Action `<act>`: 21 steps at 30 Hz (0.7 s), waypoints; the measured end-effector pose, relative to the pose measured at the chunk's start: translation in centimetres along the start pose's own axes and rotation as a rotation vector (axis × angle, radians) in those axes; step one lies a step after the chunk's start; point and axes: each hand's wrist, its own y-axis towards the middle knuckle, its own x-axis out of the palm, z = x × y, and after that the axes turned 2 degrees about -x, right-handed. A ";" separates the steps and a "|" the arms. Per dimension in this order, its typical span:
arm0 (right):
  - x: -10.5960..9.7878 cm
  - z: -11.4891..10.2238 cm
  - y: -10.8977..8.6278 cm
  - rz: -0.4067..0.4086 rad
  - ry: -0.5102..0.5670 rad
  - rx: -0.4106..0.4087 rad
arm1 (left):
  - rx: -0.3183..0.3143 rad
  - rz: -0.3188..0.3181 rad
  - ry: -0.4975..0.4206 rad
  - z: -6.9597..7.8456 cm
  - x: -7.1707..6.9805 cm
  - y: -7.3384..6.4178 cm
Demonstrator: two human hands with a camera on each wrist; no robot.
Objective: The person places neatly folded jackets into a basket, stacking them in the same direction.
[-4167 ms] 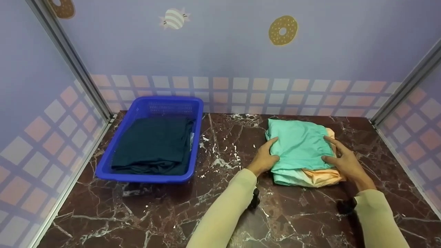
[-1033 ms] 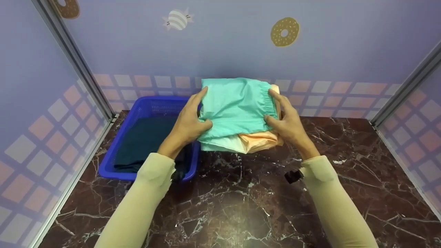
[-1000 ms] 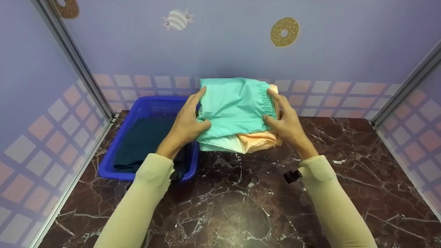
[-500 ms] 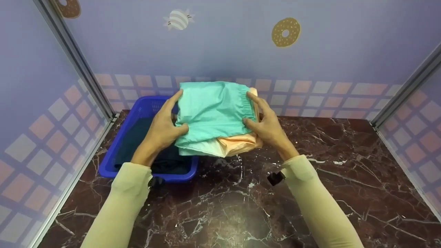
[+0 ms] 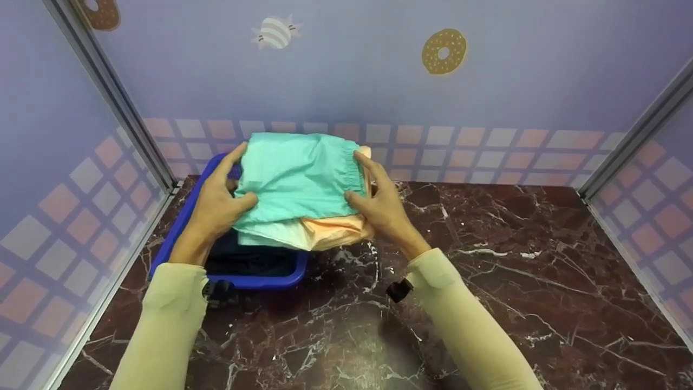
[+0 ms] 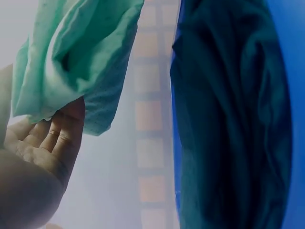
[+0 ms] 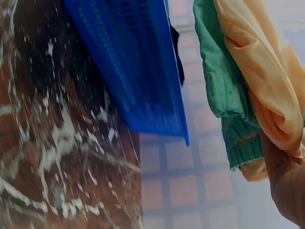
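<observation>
Both hands hold up a folded garment (image 5: 300, 176), mint green with peach-coloured cloth and a gathered elastic edge. The left hand (image 5: 216, 203) grips its left side, thumb on top and fingers underneath, as the left wrist view shows. On the right, my right hand (image 5: 383, 203) pinches the side by the elastic edge. Below the garment's left part stands a blue plastic basket (image 5: 260, 281), partly covered from view. Dark teal folded cloth (image 6: 228, 114) lies in the basket. In the right wrist view the garment hangs in the air, apart from the basket's wall (image 7: 138, 71).
A dark red marbled tabletop (image 5: 487, 281) spreads to the right and front of the basket. Behind it rises a lilac wall (image 5: 346, 70) with a printed tile band. Side panels (image 5: 649, 216) close in the table left and right.
The garment was lifted from the right part of the table and carried left by both hands. Over the last second it has moved further left, over the basket.
</observation>
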 end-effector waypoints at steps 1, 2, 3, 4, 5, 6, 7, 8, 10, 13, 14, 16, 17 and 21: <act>0.4 0.0 0.0 0.005 0.000 0.004 | -0.002 0.005 -0.013 -0.1 -0.3 0.0; 0.8 0.1 0.0 0.009 0.003 0.008 | -0.008 0.008 -0.032 -0.3 -0.5 -0.1; 1.2 0.1 0.0 0.011 0.010 0.005 | -0.014 0.010 -0.051 -0.4 -0.7 -0.1; 1.6 0.1 0.0 0.015 0.006 0.002 | -0.022 0.012 -0.065 -0.5 -1.0 -0.2; 2.0 0.1 0.0 0.018 0.002 0.002 | -0.027 0.014 -0.074 -0.6 -1.2 -0.2; 2.4 0.0 0.0 0.018 -0.001 0.004 | -0.033 0.016 -0.079 -0.7 -1.4 -0.2; 2.8 -0.1 0.0 0.017 0.001 0.008 | -0.039 0.020 -0.082 -0.9 -1.7 -0.2; 3.1 -0.1 -0.1 0.016 0.001 0.013 | -0.044 0.023 -0.085 -1.2 -1.9 -0.3; 3.8 -0.3 -0.1 0.009 -0.002 0.026 | -0.052 0.034 -0.076 -1.6 -2.5 -0.4; 4.8 -0.5 -0.1 -0.006 -0.002 0.039 | -0.055 0.046 -0.068 -2.2 -3.3 -0.7; 5.1 -0.6 -0.1 -0.011 -0.005 0.041 | -0.056 0.048 -0.068 -2.3 -3.5 -0.8; 5.7 -0.7 -0.1 -0.021 -0.009 0.042 | -0.052 0.053 -0.072 -2.5 -4.0 -1.0; 6.0 -0.7 -0.1 -0.026 -0.020 0.037 | -0.051 0.054 -0.073 -2.6 -4.2 -1.0; 7.0 -0.9 -0.1 -0.041 -0.051 0.023 | -0.048 0.054 -0.056 -3.1 -5.0 -1.2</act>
